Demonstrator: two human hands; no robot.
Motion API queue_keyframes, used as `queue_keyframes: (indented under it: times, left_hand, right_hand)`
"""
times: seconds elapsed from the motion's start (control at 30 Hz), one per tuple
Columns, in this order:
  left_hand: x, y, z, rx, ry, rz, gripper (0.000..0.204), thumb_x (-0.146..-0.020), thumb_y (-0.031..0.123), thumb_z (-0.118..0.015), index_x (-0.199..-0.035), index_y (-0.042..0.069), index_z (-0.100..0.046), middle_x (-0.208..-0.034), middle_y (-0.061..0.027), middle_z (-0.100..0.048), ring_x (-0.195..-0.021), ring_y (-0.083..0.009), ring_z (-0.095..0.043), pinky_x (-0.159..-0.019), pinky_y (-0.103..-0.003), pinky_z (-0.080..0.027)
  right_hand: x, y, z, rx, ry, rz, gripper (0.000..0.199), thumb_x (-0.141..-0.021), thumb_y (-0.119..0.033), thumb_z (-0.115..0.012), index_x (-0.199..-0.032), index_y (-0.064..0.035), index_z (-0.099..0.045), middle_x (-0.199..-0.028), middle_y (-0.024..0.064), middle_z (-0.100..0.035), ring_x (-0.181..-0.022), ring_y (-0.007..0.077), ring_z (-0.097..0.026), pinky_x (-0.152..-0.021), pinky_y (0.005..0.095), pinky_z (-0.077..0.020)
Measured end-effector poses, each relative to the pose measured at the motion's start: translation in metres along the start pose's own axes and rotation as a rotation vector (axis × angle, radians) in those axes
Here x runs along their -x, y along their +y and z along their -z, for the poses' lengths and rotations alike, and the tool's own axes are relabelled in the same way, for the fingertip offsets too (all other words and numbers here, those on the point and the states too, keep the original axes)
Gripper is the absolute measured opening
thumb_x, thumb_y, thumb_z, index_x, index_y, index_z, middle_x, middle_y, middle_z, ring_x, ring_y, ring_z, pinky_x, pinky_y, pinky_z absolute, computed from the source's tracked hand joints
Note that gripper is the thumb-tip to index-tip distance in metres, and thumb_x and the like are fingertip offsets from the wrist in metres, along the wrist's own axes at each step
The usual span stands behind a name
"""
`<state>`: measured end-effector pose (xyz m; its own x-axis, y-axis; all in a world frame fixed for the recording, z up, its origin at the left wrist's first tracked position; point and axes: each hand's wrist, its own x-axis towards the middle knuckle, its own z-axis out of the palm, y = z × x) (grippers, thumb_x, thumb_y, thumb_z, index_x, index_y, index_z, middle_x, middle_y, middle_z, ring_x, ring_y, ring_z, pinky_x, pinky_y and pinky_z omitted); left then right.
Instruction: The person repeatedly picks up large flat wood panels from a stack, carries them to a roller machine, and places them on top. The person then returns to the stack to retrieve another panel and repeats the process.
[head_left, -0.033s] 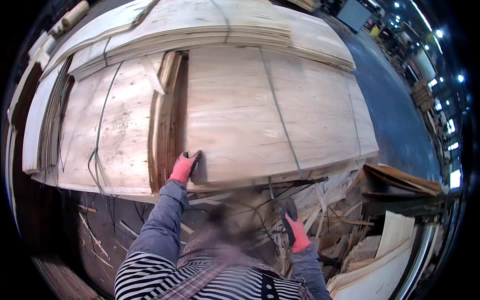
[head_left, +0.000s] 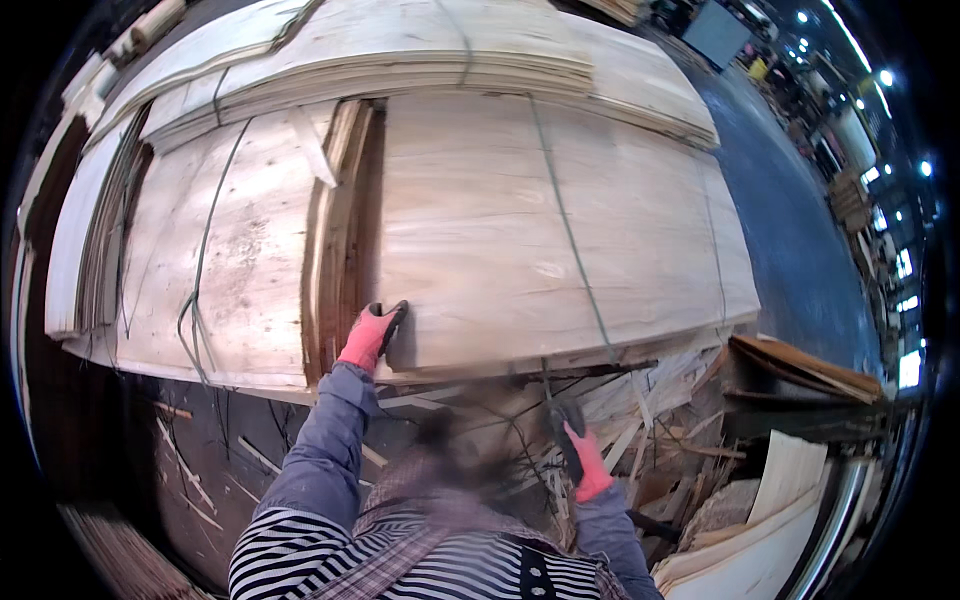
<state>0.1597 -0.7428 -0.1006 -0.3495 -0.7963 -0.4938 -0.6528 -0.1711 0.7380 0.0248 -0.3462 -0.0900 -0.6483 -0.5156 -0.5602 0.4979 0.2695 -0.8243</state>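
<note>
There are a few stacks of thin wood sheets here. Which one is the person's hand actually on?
The big right-hand stack, crossed by a thin strap. The left hand, in a red glove, grips its near-left corner. The stack to the left and the one behind go untouched.

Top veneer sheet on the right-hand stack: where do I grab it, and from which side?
Likely its near-left corner, where the left hand already grips the top veneer sheet, coming from the near edge. That corner overhangs the gap between stacks; a green strap crosses the sheet further right.
</note>
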Motion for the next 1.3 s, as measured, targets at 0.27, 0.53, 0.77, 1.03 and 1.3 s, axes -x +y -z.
queue_keyframes:
  times: [0.27, 0.53, 0.77, 1.03, 1.3]
  left_hand:
    - [0.047, 0.021, 0.003, 0.176, 0.010, -0.183, 0.034, -0.079, 0.034, -0.063, -0.083, 0.002, -0.056, -0.060, 0.0022, -0.047, -0.054, -0.0064, -0.043, -0.047, -0.024, -0.035]
    - [0.058, 0.054, 0.033, 0.479, -0.346, -0.059, 0.054, -0.082, 0.042, -0.057, -0.110, -0.003, -0.047, -0.085, -0.0056, -0.051, -0.074, -0.0106, -0.045, -0.064, -0.025, -0.039]
    - [0.038, 0.011, 0.006, 0.424, -0.292, -0.280, 0.060, -0.091, 0.045, -0.032, -0.132, 0.001, -0.027, -0.128, -0.0139, -0.037, -0.116, -0.0200, -0.038, -0.097, -0.030, -0.031]
    - [0.013, 0.007, 0.013, 0.968, -0.355, 0.070, 0.057, -0.089, 0.045, -0.040, -0.132, 0.008, -0.031, -0.128, -0.0093, -0.041, -0.119, -0.0169, -0.036, -0.098, -0.032, -0.029]
    - [0.000, -0.051, -0.052, 0.346, -0.173, -0.636, 0.037, -0.087, 0.034, -0.052, -0.108, 0.005, -0.044, -0.071, 0.0007, -0.037, -0.059, -0.0066, -0.036, -0.050, -0.020, -0.034]
  right_hand:
    - [-0.077, -0.070, -0.168, -0.880, -0.438, 0.007, 0.061, -0.086, -0.051, -0.038, -0.125, -0.0041, -0.040, -0.124, 0.0146, -0.046, -0.116, 0.0303, -0.041, -0.097, 0.0476, -0.0314]
    - [-0.081, -0.103, -0.165, -0.689, -0.294, -0.007, 0.054, -0.088, -0.045, -0.040, -0.122, -0.0029, -0.042, -0.121, 0.0154, -0.049, -0.111, 0.0310, -0.047, -0.094, 0.0446, -0.0374]
    - [-0.052, -0.139, -0.159, -0.485, -0.177, -0.081, 0.048, -0.086, -0.045, -0.046, -0.116, -0.0079, -0.049, -0.107, 0.0085, -0.057, -0.092, 0.0198, -0.058, -0.068, 0.0329, -0.0516]
    - [-0.005, -0.182, -0.135, -0.530, -0.164, 0.026, 0.045, -0.091, -0.039, -0.039, -0.118, -0.0041, -0.047, -0.110, 0.0095, -0.056, -0.096, 0.0196, -0.055, -0.081, 0.0327, -0.0460]
    - [0.125, -0.121, -0.018, -0.475, 0.266, -0.104, 0.043, -0.086, -0.028, -0.050, -0.120, -0.0026, -0.045, -0.108, 0.0114, -0.056, -0.097, 0.0238, -0.055, -0.085, 0.0356, -0.0439]
